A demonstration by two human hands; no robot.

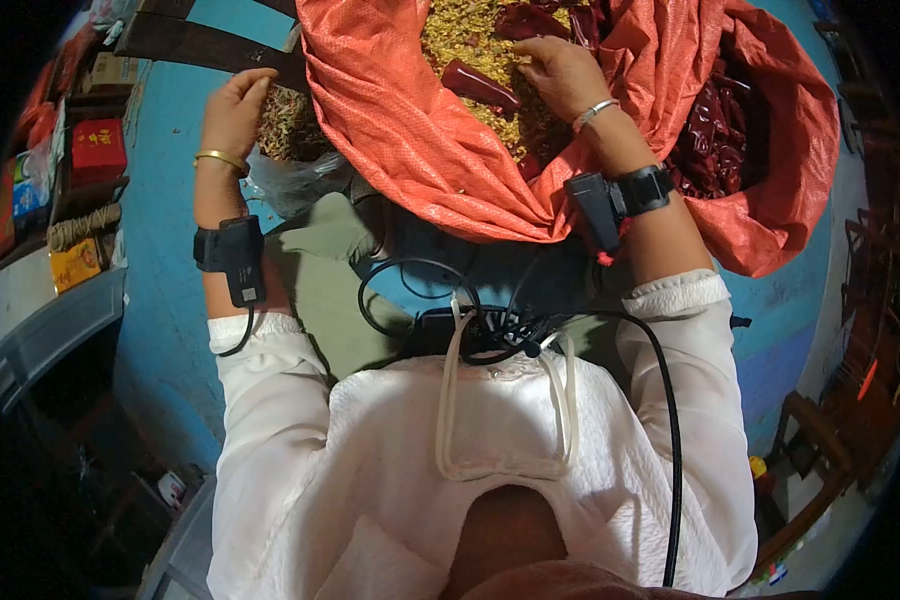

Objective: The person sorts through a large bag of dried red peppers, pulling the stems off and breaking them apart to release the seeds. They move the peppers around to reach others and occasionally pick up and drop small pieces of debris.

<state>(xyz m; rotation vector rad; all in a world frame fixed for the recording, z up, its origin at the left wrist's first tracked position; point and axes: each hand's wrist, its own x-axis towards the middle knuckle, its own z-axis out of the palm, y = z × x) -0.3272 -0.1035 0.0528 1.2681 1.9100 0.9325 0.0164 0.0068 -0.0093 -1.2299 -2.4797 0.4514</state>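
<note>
My left hand [236,118] is closed, thumb and fingers pressed together, beside a dark wooden slat; anything in the pinch is too small to make out. Just right of it, dry plant scraps [288,125] fill a clear plastic bag [292,182]. My right hand [567,82] hovers over the open orange woven sack [410,140], fingers curled but apart, with nothing visible between them. Inside lie yellow chili seeds [465,38] and several dried red chilies, one long dried chili [480,86] left of the hand. Another dried chili [530,22] is close to the fingertips.
To the right, a second orange sack [805,150] holds many glossy dried red chilies [712,135]. Dark wooden slats [205,45] cross the upper left. Shelves with a red box [98,150] stand at left. Black cables [660,370] hang across my lap and right arm.
</note>
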